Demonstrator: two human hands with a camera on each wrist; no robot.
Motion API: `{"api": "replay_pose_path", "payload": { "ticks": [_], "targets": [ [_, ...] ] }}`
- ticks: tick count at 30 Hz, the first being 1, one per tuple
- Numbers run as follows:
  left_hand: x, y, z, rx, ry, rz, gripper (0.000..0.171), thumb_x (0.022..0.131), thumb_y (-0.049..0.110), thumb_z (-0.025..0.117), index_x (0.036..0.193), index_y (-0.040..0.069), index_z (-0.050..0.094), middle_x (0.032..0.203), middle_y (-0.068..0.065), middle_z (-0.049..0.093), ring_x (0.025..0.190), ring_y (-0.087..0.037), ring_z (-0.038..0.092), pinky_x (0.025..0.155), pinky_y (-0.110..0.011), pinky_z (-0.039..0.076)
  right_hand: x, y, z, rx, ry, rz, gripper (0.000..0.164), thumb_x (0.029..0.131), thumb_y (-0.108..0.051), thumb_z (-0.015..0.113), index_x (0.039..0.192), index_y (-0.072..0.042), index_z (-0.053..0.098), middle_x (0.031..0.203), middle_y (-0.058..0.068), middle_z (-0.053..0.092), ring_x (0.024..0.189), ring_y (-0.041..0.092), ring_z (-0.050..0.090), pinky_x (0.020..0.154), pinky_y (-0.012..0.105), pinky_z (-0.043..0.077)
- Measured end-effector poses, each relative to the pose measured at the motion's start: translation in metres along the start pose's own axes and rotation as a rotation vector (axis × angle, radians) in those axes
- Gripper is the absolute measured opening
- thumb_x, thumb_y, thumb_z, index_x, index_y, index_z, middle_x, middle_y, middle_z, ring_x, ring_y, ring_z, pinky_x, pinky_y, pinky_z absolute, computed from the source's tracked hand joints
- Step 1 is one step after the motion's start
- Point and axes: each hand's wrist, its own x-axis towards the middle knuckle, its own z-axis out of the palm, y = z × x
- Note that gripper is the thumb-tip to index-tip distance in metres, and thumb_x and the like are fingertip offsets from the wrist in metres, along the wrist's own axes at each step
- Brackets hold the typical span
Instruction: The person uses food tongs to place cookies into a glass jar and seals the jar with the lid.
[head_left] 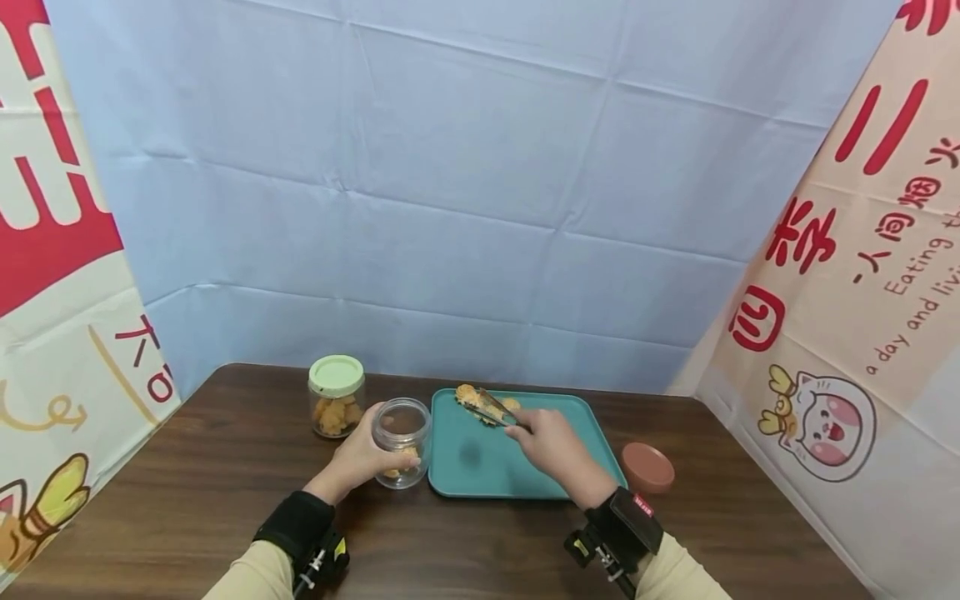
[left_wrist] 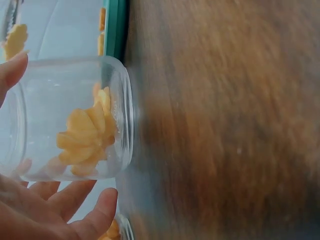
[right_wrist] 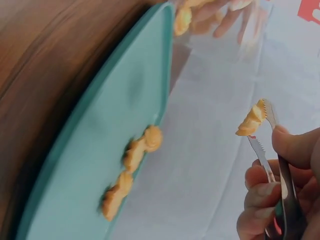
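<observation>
My left hand (head_left: pixel 362 454) grips a clear open-topped jar (head_left: pixel 393 423) at the tray's left side, thumb and fingers on opposite sides of it. Yellow flower-shaped cookies (left_wrist: pixel 85 132) lie in the bottom of that jar in the left wrist view. Over the teal tray (head_left: pixel 480 471), my right hand (head_left: pixel 555 446) holds metal tongs (right_wrist: pixel 284 185). Between their toothed tips is one cookie (right_wrist: pixel 251 120), raised above the tray in the right wrist view. Several more cookies (right_wrist: pixel 133 156) lie in a row along the tray's far edge.
A second jar with a pale green lid (head_left: pixel 337 377), holding cookies, stands behind my left hand. To the right of the tray lies a reddish round lid (head_left: pixel 647 467). A pale cloth (head_left: pixel 450 208) hangs behind the brown wooden table (head_left: pixel 180 500).
</observation>
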Motion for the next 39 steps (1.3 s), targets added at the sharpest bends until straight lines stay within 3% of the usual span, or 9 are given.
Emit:
{"api": "replay_pose_path", "payload": {
  "ticks": [2, 4, 9, 12, 16, 19, 23, 27, 39],
  "targets": [
    [0.000, 0.001, 0.001, 0.009, 0.004, 0.003, 0.097, 0.075, 0.020, 0.085, 0.149, 0.003, 0.025, 0.137, -0.025, 0.045, 0.113, -0.035, 0.054, 0.089, -0.048, 0.049, -0.003, -0.006, -0.001, -0.001, -0.011, -0.007, 0.031, 0.098, -0.015, 0.058, 0.124, 0.001, 0.063, 0.066, 0.002, 0.048, 0.053, 0.013, 0.027, 0.056, 0.032, 0.030],
    [0.000, 0.001, 0.001, 0.018, 0.013, 0.001, 0.096, 0.074, 0.020, 0.085, 0.149, 0.003, 0.027, 0.136, -0.024, 0.046, 0.113, -0.035, 0.055, 0.088, -0.048, 0.049, -0.004, -0.010, -0.001, -0.009, -0.015, -0.018, 0.036, 0.099, -0.015, 0.057, 0.131, 0.001, 0.059, 0.065, 0.002, 0.046, 0.054, 0.014, 0.026, 0.058, 0.034, 0.029],
    [0.000, 0.001, 0.002, 0.042, 0.029, -0.015, 0.096, 0.075, 0.023, 0.084, 0.149, 0.005, 0.027, 0.133, -0.022, 0.049, 0.112, -0.034, 0.055, 0.087, -0.048, 0.049, -0.005, -0.019, 0.001, -0.004, -0.004, -0.048, 0.037, 0.099, -0.015, 0.056, 0.133, 0.000, 0.057, 0.063, 0.000, 0.041, 0.055, 0.013, 0.024, 0.058, 0.032, 0.026],
    [0.001, 0.001, 0.002, 0.065, 0.044, -0.024, 0.098, 0.075, 0.026, 0.084, 0.151, 0.007, 0.025, 0.131, -0.020, 0.051, 0.112, -0.034, 0.055, 0.088, -0.049, 0.048, -0.003, -0.024, 0.003, 0.013, 0.002, -0.080, 0.038, 0.099, -0.015, 0.057, 0.134, -0.001, 0.057, 0.065, 0.001, 0.046, 0.054, 0.012, 0.025, 0.055, 0.030, 0.026],
    [0.001, -0.001, 0.003, 0.082, 0.049, -0.024, 0.100, 0.076, 0.029, 0.084, 0.152, 0.007, 0.023, 0.131, -0.019, 0.052, 0.113, -0.034, 0.055, 0.088, -0.050, 0.048, -0.001, -0.032, 0.007, 0.015, 0.009, -0.129, 0.036, 0.098, -0.014, 0.059, 0.130, 0.001, 0.059, 0.088, 0.009, 0.065, 0.053, 0.010, 0.032, 0.054, 0.029, 0.029],
    [0.001, -0.002, 0.004, 0.080, 0.051, -0.020, 0.100, 0.076, 0.030, 0.084, 0.152, 0.007, 0.023, 0.132, -0.020, 0.050, 0.112, -0.035, 0.055, 0.087, -0.049, 0.049, 0.000, -0.038, 0.009, 0.016, -0.004, -0.144, 0.035, 0.098, -0.015, 0.059, 0.128, 0.003, 0.060, 0.093, 0.012, 0.066, 0.053, 0.010, 0.034, 0.053, 0.029, 0.030],
    [0.000, -0.003, 0.005, 0.064, 0.046, -0.031, 0.102, 0.076, 0.030, 0.084, 0.152, 0.006, 0.021, 0.133, -0.021, 0.048, 0.111, -0.035, 0.056, 0.084, -0.047, 0.051, 0.003, -0.043, 0.016, 0.032, -0.052, -0.137, 0.037, 0.099, -0.017, 0.057, 0.131, 0.002, 0.058, 0.080, 0.004, 0.058, 0.054, 0.011, 0.037, 0.053, 0.030, 0.030],
    [-0.001, -0.003, 0.005, 0.050, 0.032, -0.034, 0.102, 0.077, 0.028, 0.083, 0.153, 0.006, 0.019, 0.136, -0.023, 0.046, 0.111, -0.035, 0.056, 0.084, -0.046, 0.051, 0.005, -0.046, 0.024, 0.030, -0.088, -0.129, 0.038, 0.100, -0.017, 0.056, 0.133, 0.001, 0.057, 0.079, -0.001, 0.055, 0.058, 0.011, 0.041, 0.056, 0.031, 0.031],
    [-0.003, -0.001, 0.005, 0.037, 0.042, -0.044, 0.102, 0.076, 0.026, 0.084, 0.152, 0.004, 0.019, 0.128, -0.021, 0.052, 0.110, -0.034, 0.057, 0.084, -0.047, 0.051, 0.015, -0.054, 0.042, 0.045, -0.115, -0.147, 0.038, 0.099, -0.018, 0.056, 0.132, 0.001, 0.058, 0.080, 0.000, 0.059, 0.052, 0.011, 0.033, 0.052, 0.028, 0.029]
  ]
}}
